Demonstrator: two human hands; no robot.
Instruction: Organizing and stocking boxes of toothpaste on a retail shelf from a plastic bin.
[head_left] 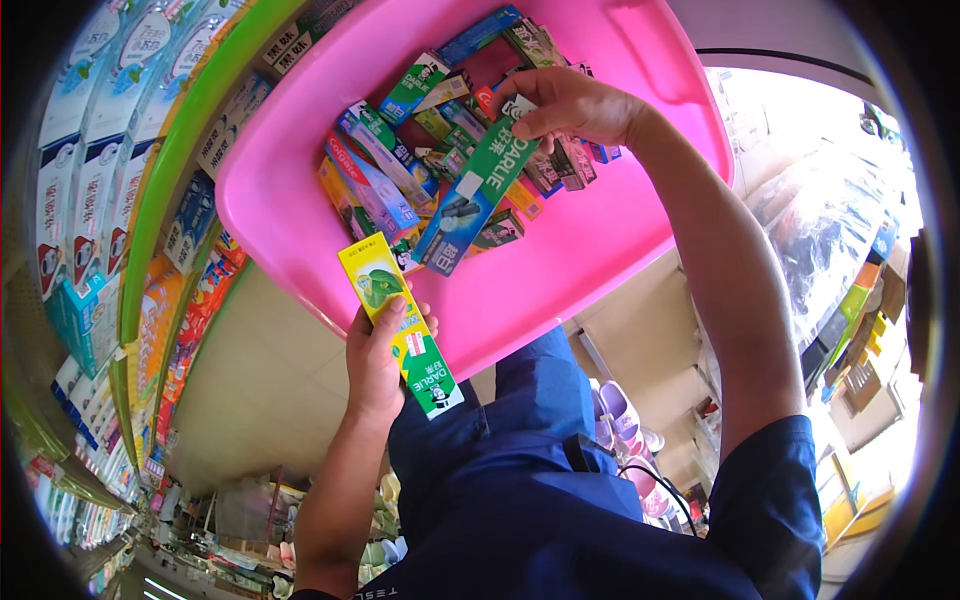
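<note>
A yellow and green toothpaste box (398, 325) is gripped in my left hand (378, 355), tilted, just outside the near left rim of a pink plastic tub (560, 285). My right hand (565, 105) reaches over the tub and pinches the upper end of a long green and blue toothpaste box (478, 188), which slants down to the left. Beneath it, many toothpaste boxes lie jumbled in the tub, among them a red and lilac box (372, 185) and a small green and blue box (415, 88). The long box hides part of the pile.
On the left, curved shelves with a green edge (190, 110) hold rows of blue and white packages (95, 200). Pale purple and pink clog shoes (622, 415) stand beyond my waist. Clear plastic wrapping (825, 250) covers goods on the right. Tiled floor (255, 390) shows below the tub.
</note>
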